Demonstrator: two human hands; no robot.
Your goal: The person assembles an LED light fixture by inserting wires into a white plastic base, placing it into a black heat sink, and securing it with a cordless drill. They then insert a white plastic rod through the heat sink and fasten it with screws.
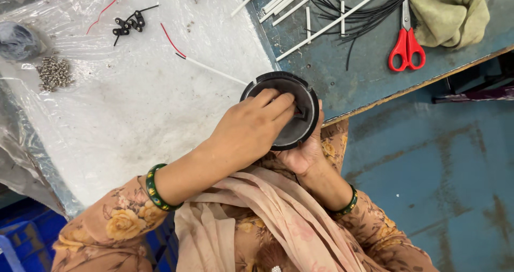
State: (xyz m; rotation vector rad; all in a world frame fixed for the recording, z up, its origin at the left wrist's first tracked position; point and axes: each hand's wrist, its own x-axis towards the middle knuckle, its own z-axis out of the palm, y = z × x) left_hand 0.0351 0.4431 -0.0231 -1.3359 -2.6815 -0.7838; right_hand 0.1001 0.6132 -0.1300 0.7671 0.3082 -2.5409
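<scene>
At the centre of the frame, a round black plastic housing (281,111) shaped like a shallow cup sits just over the bench (364,74) edge. The right hand (305,154) cradles it from below, palm wrapped around its underside. The left hand (249,130) lies across its open face, fingertips pressed inside. The bench is worn blue metal, its left part covered by crinkled clear plastic sheet (134,106). One pair of red-handled scissors (407,42) lies at upper right beside a crumpled beige cloth (450,12). A heap of small metal screws (53,73) sits at upper left.
</scene>
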